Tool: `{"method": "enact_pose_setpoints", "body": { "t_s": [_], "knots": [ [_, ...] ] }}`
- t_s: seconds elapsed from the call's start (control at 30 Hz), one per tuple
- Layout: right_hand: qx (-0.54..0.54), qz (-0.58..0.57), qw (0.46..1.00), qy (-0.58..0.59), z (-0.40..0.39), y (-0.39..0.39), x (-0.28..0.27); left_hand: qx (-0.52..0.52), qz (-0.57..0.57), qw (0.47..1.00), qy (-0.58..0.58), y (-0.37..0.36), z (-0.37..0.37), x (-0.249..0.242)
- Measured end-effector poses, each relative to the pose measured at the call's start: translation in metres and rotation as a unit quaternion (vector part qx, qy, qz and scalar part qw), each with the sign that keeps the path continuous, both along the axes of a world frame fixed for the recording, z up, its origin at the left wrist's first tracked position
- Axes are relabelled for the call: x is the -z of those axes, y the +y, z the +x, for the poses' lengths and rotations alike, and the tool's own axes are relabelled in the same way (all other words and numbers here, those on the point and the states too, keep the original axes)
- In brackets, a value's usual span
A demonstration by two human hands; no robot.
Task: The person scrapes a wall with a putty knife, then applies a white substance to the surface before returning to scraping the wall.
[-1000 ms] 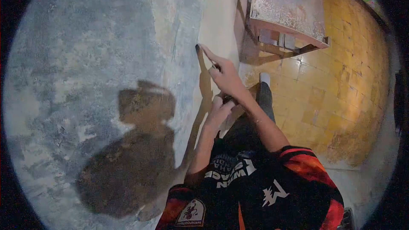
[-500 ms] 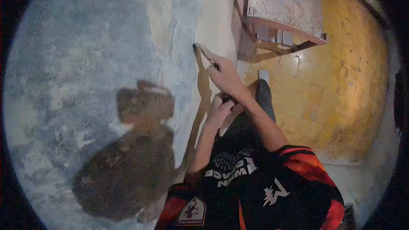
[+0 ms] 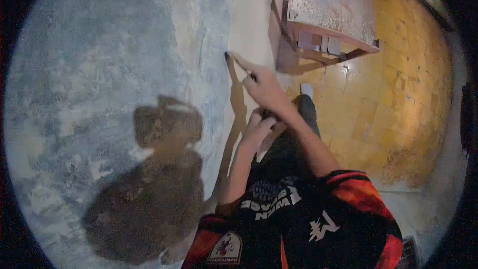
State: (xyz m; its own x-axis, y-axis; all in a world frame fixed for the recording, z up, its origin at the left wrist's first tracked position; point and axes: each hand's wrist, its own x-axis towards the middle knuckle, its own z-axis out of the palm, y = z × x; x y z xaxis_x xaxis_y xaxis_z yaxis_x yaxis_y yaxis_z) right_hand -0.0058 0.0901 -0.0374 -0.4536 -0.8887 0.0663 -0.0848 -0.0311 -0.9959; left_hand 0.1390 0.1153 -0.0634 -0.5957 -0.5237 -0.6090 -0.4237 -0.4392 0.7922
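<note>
Pointing up along the wall [image 3: 124, 69], the right hand [image 3: 264, 89] stretches its index finger so that the dark-nailed tip meets the surface right where the mottled blue-grey patch ends and a pale cream strip [image 3: 251, 25] begins. A small dark object seems to sit between the thumb and the other fingers of that hand, but it is too small and blurred to name, and I cannot tell whether the fingers are clamped on it. The left hand [image 3: 256, 132] hangs lower, just under the right wrist and close to the wall, fingers loosely curled; whether it grips anything cannot be told from this view. The 2 hands are near each other but not touching. On the blue-grey plaster to the left lies the person's shadow [image 3: 149, 189], with the thin shadow of the raised arm running up to the fingertip. Below the hands show the black and red-orange jersey [image 3: 298, 219] with white lettering, a dark trouser leg [image 3: 298, 134] and 1 pale shoe tip [image 3: 306, 90] on the yellow tiled floor [image 3: 398, 94]. Beyond the shoe, against the wall, stands a rusty, speckled metal table [image 3: 328, 5] with a frame underneath.
</note>
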Motion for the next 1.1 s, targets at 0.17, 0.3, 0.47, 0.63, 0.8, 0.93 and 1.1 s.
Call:
{"method": "enact_pose_setpoints", "body": {
  "t_s": [0.17,0.3,0.47,0.63,0.8,0.93,1.1],
  "knots": [
    [0.022,-0.021,1.0,0.005,0.006,-0.007,0.006,0.011,0.027,0.994,-0.11,0.002,0.002,-0.011],
    [0.013,0.007,1.0,-0.002,0.01,0.004,-0.003,-0.033,0.039,0.996,-0.078,-0.01,-0.004,0.0],
    [-0.012,-0.007,1.0,-0.012,-0.004,0.0,-0.007,0.036,-0.04,0.997,-0.062,0.002,-0.009,-0.016],
    [0.033,-0.049,0.998,0.032,-0.001,-0.013,0.009,-0.031,0.03,0.999,-0.016,0.01,0.011,0.0],
    [0.012,-0.008,1.0,-0.011,-0.003,-0.004,0.002,-0.036,0.04,0.996,-0.068,-0.01,-0.001,0.007],
    [0.042,-0.094,0.994,0.046,-0.009,-0.017,-0.001,0.001,0.066,0.997,-0.047,0.0,-0.001,-0.008],
    [0.058,-0.104,0.99,0.078,-0.002,-0.014,0.011,-0.024,-0.007,1.0,-0.005,-0.002,-0.019,-0.009]
  ]
}}
